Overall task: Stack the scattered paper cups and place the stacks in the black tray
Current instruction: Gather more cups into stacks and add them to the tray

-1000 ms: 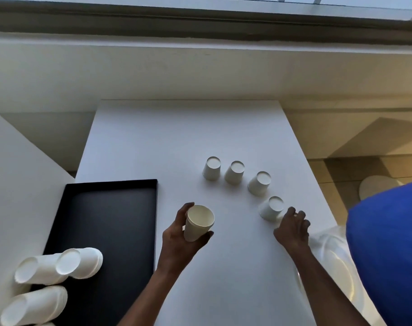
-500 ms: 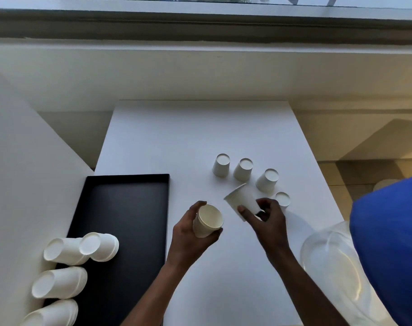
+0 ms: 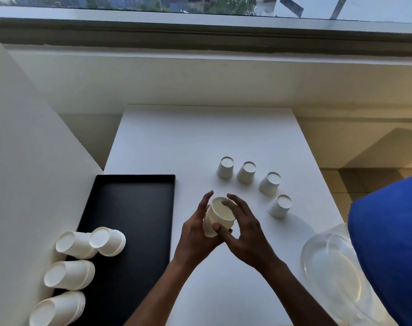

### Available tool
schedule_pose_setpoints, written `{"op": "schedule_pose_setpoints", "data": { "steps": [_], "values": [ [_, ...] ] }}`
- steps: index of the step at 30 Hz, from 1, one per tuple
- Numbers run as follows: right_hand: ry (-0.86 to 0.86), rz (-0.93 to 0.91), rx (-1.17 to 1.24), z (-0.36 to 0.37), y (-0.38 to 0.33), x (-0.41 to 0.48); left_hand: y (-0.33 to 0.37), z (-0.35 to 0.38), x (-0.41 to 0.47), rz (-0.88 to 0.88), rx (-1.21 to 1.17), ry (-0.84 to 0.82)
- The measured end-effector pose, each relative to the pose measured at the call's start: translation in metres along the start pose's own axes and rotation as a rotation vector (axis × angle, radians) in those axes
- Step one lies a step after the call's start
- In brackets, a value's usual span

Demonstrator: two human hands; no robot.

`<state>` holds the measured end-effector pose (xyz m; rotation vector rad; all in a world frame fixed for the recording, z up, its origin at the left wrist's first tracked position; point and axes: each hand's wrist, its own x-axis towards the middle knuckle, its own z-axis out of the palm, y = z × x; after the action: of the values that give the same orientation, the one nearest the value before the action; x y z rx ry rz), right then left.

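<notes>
Nested cups (image 3: 218, 216), plain white: gripped by left hand (image 3: 193, 236) and right hand (image 3: 249, 234). Four loose cups (image 3: 225, 169) inverted on counter (image 3: 176, 137).

Four single paper cups stand upside down on the white tabletop (image 3: 200, 137), in an arc from twelve to three o'clock of the hands: first cup (image 3: 225, 168), second cup (image 3: 246, 172), third cup (image 3: 269, 184) and fourth cup (image 3: 279, 205). One nested stack (image 3: 220, 214) is held between two hands, the left hand (image 3: 193, 236) and the right hand (image 3: 249, 234); the number of cups in it cannot be told. One black tray (image 3: 134, 208) lies at nine o'clock. Four more stacks lie on their sides at the tray's seven o'clock corner: rear-left stack (image 3: 75, 244), rear-right stack (image 3: 108, 241), middle stack (image 3: 69, 275) and near stack (image 3: 58, 309). One clear plastic wrapping (image 3: 331, 274) lies at four o'clock.
</notes>
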<state>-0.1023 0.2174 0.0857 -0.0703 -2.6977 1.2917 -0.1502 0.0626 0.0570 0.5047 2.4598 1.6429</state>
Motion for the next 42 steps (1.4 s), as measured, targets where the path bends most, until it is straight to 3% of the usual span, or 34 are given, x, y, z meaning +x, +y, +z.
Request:
{"op": "schedule_pose_setpoints", "data": {
  "steps": [3, 5, 7, 9, 12, 16, 19, 26, 30, 34, 42],
  "values": [
    [-0.158, 0.022, -0.056, 0.005, 0.003, -0.009, -0.003, 0.002, -0.002, -0.002, -0.043, -0.004],
    [-0.177, 0.060, 0.021, 0.006, 0.005, -0.011, -0.007, 0.004, -0.004, 0.008, -0.032, 0.023],
    [-0.055, 0.140, 0.139, 0.004, 0.015, -0.005, -0.012, 0.004, -0.005, 0.005, -0.007, 0.051],
    [0.183, 0.235, 0.133, -0.004, 0.037, 0.006, -0.019, 0.004, -0.006, 0.003, 0.007, 0.068],
    [0.369, 0.369, -0.195, -0.025, 0.088, 0.022, -0.024, 0.004, -0.007, -0.026, 0.007, 0.081],
    [0.170, 0.682, -0.407, -0.050, 0.143, 0.039, -0.026, 0.003, -0.007, -0.046, 0.014, 0.091],
    [0.014, 0.743, -0.401, -0.054, 0.169, 0.047, -0.027, 0.004, -0.007, -0.046, 0.038, 0.090],
    [0.048, 0.576, -0.298, -0.027, 0.142, 0.037, -0.025, 0.004, -0.004, -0.050, 0.033, 0.076],
    [0.280, 0.505, 0.158, -0.023, 0.073, 0.036, -0.021, 0.004, 0.002, -0.047, 0.038, 0.076],
    [0.304, 0.368, 0.508, -0.015, 0.023, 0.025, -0.017, 0.005, 0.006, -0.030, 0.057, 0.071],
    [0.067, 0.086, 0.205, -0.015, 0.013, 0.017, -0.003, 0.006, 0.010, 0.032, 0.056, 0.007]
  ]
}}
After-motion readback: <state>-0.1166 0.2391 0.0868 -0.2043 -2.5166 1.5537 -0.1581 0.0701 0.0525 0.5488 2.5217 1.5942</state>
